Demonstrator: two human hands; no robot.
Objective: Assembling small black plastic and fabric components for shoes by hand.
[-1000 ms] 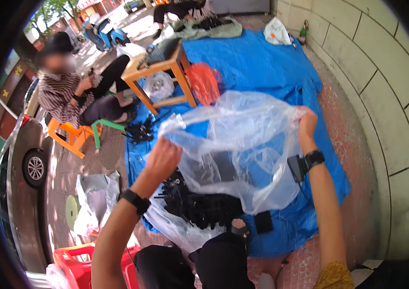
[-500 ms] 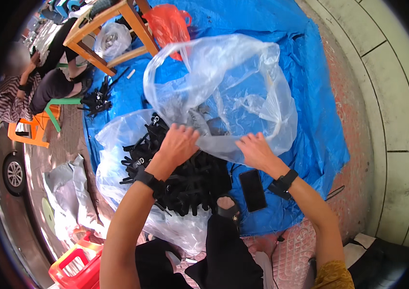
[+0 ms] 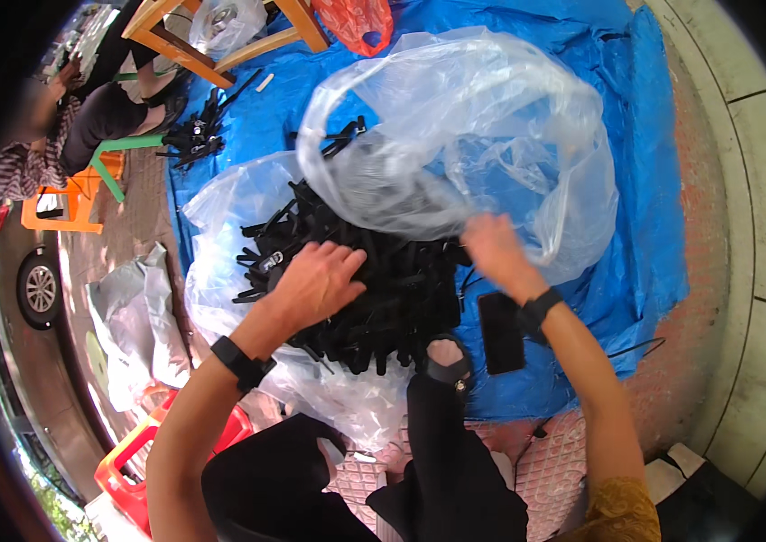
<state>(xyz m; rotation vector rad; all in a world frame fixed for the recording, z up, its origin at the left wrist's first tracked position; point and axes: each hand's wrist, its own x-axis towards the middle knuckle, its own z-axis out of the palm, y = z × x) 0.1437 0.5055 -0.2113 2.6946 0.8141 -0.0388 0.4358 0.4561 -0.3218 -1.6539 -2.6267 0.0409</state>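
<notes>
A large clear plastic bag [image 3: 541, 86] lies with a wide rolled rim on the blue tarp, its near part blurred. Black straps [image 3: 392, 298] with metal clips are heaped in front of me on another plastic sheet [image 3: 225, 203]. Over the left side of this heap is my left hand [image 3: 315, 285], palm down, thumb and fingers apart, holding nothing. My right hand [image 3: 496, 257] is at the bag's near edge, right of the heap. Its fingers are curled but smeared by motion, so whether they grip the plastic is unclear. Each wrist wears a dark band.
A black phone [image 3: 501, 334] lies on the blue tarp [image 3: 645, 181] beside my sandalled foot [image 3: 447, 359]. A wooden stool [image 3: 180, 54], a red bag [image 3: 357, 20] and a smaller strap bundle [image 3: 198, 135] are farther off. A person [image 3: 98, 126] sits at left. A red plastic stool [image 3: 121, 470] stands near-left.
My left hand has let go of the bag's rim and moved down onto the heap of straps. The bag's near edge has shifted away from me. The whole view has shifted slightly.
</notes>
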